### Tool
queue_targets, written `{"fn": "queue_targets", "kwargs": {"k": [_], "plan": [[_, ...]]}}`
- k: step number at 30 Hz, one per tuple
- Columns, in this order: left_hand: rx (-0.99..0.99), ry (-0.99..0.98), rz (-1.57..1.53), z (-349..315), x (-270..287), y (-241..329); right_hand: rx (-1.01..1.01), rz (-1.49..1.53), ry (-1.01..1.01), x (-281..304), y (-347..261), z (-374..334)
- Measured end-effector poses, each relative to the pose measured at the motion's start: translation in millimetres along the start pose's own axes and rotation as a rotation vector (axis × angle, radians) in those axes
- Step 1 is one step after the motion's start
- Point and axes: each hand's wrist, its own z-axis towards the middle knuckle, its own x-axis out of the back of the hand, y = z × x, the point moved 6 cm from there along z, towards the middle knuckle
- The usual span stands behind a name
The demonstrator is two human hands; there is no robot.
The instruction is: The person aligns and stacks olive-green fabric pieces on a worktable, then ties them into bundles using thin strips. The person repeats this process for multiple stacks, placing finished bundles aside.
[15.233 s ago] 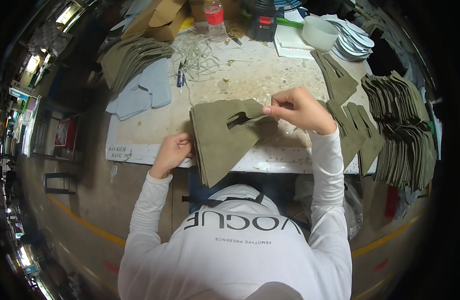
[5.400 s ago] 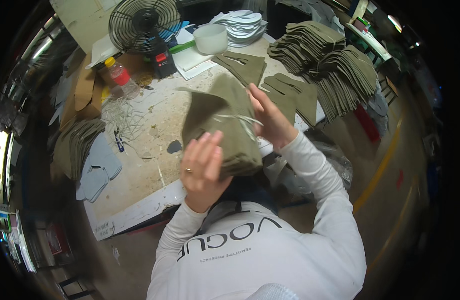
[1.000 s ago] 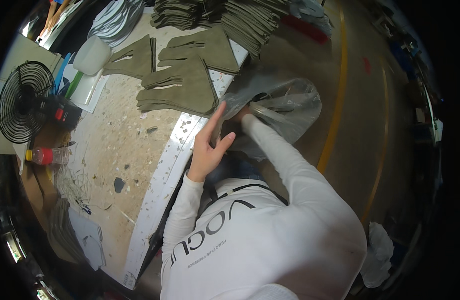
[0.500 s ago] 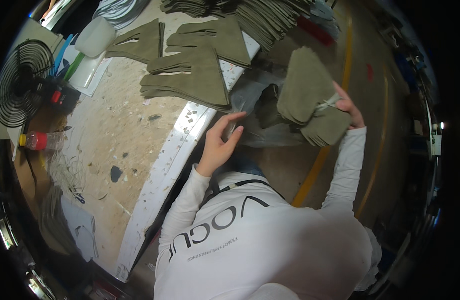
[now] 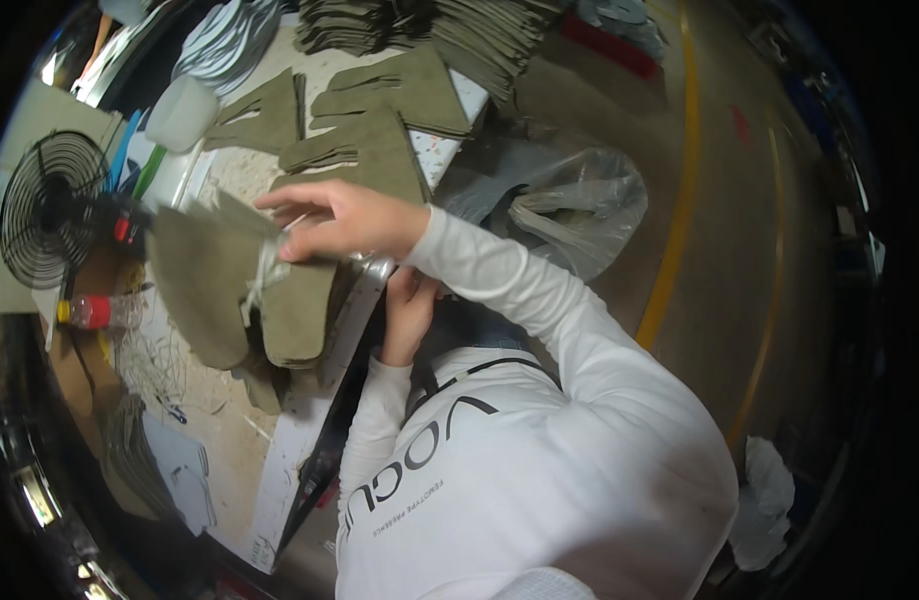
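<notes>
My right hand (image 5: pixel 355 222) reaches across to the left over the table, its fingers closed on a bundle of olive-green cut fabric pieces (image 5: pixel 298 315). A pale tie (image 5: pixel 263 272) binds the bundle around its middle, and the left part is blurred by motion. My left hand (image 5: pixel 408 318) is low at the table's near edge, under my right forearm. Its fingertips are mostly hidden, so their grip does not show. Just beyond my right hand lie stacks of olive glove-shaped pieces (image 5: pixel 385 140).
A clear plastic bag (image 5: pixel 610 200) stands right of the table (image 5: pixel 265 470). More olive stacks (image 5: pixel 490 40) lie at the far end. On the left are a black fan (image 5: pixel 50 205), a bottle with a red label (image 5: pixel 95 312), a white tub (image 5: pixel 183 112) and grey-white pieces (image 5: pixel 175 460).
My right hand has swung the tied bundle from above the bag on the right to over the table on the left. My left hand has dropped slightly and is now partly covered.
</notes>
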Motion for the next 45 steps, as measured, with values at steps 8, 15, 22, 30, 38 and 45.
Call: {"fn": "queue_targets", "kwargs": {"k": [8,15,22,30,38,45], "plan": [[0.035,-0.268,-0.093,21.4,-49.1,75.0,-0.43,0.256,-0.074,82.3,87.8,-167.7],[-0.054,-0.318,-0.345,37.7,-70.8,141.2,-0.466,-0.394,0.579,249.7,308.0,-176.5],[-0.078,-0.3,-0.303,43.5,-74.6,148.1,-0.574,-1.054,0.808,293.7,417.5,-101.1],[-0.055,-0.268,-0.297,50.8,-62.4,144.1,-0.573,-1.465,0.594,267.0,216.8,-154.8],[-0.065,-0.291,-0.384,55.0,-65.3,142.6,-0.637,-1.31,0.272,249.5,112.1,-226.9],[-0.078,-0.29,-0.375,48.3,-66.1,144.5,-0.773,-1.047,0.378,269.4,335.0,-104.6]]}}
